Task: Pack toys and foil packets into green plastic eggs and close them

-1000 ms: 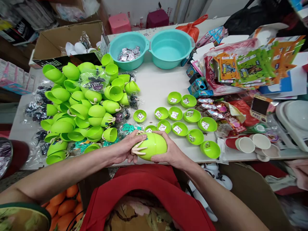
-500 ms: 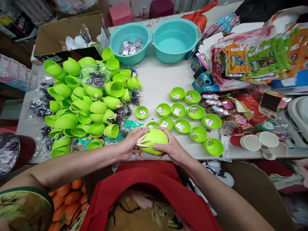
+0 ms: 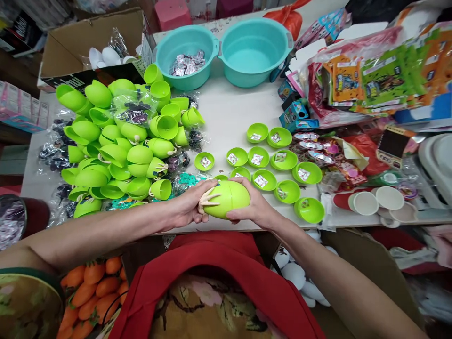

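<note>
Between my two hands, just over the table's front edge, is a green plastic egg [image 3: 228,200] lying on its side, its halves meeting at a seam. My left hand [image 3: 194,202] is closed around its left end, where a pale claw-like piece [image 3: 209,200] shows on the shell. The right end is gripped by my right hand [image 3: 256,205], thumb low and fingers over the top. Beyond and to the right stand several green half shells [image 3: 260,157], each with a small printed packet inside. To the left lies a big heap of green shells [image 3: 116,153].
Two turquoise basins [image 3: 254,56] stand at the back, the left one holding printed packets [image 3: 188,63]. A cardboard box [image 3: 95,37] with white shells is at back left. Orange and green bags [image 3: 381,84] and paper cups [image 3: 365,203] crowd the right. Orange eggs [image 3: 93,292] lie below the table.
The camera view has tilted slightly, so the table sits a little higher and further left. Both hands still hold the egg, with its seam now plainer to see.
</note>
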The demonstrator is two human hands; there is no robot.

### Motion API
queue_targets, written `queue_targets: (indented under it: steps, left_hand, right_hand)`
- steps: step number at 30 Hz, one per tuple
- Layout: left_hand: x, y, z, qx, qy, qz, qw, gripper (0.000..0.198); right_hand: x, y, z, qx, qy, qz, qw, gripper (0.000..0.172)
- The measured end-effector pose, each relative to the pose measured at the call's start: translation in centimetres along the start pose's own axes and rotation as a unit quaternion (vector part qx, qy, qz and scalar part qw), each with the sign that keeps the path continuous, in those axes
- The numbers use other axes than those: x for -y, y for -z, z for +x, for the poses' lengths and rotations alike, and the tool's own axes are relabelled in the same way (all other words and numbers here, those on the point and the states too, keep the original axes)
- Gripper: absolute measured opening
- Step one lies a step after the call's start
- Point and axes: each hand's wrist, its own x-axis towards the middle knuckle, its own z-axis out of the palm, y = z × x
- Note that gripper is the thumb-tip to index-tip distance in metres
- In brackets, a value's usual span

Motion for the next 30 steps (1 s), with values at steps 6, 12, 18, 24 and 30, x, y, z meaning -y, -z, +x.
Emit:
queue_targets:
  steps: [6, 12, 18, 24, 30]
  left_hand:
    - [0.2, -0.9, 0.1, -0.057, 0.003, -0.043, 0.997, 0.046]
    - [0.0, -1.6, 0.2, -0.093, -0.016, -0.074, 0.993, 0.041]
    - [-0.8, -1.0, 0.8, -0.056, 0.066, -0.093, 0.992, 0.038]
    - [-1.6, -1.3, 0.0, -0.063, 0.052, -0.109, 0.991, 0.034]
    - [-0.3, -1.6, 0.1, -0.122, 0.057, -0.059, 0.989, 0.036]
  right_hand:
    - [-0.9, -1.4, -0.2, -0.044, -0.042, 0.056, 0.997, 0.082]
    - [-1.3, -3.3, -0.7, -0.181, 0.016, 0.063, 0.981, 0.082]
    - [-0.2, -0.7, 0.0, -0.034, -0.053, 0.058, 0.996, 0.09]
    - [0.8, 0.1, 0.1, -0.018, 0.028, -0.031, 0.999, 0.084]
    - [-2.0, -1.2, -0.1, -0.07, 0.073, -0.077, 0.992, 0.09]
